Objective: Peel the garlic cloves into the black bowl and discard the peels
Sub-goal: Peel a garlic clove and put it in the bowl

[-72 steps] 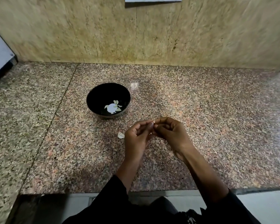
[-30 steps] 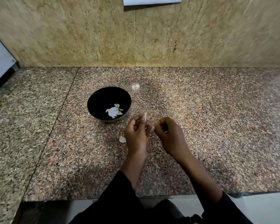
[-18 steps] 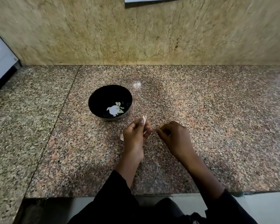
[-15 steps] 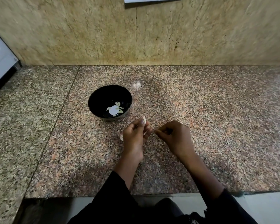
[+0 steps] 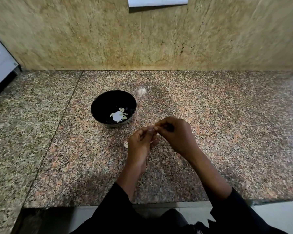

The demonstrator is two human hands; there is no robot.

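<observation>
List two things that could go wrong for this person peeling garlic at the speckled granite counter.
1. The left hand and right hand work over the speckled granite counter, beside the round black bowl, so a dropped clove may miss it.
2. The small pale scrap lying by the left hand blends into the stone and may be overlooked.

Polished speckled granite counter (image 5: 210, 132), glossy black bowl (image 5: 98, 105), mottled, perhaps stone wall (image 5: 74, 34)
</observation>
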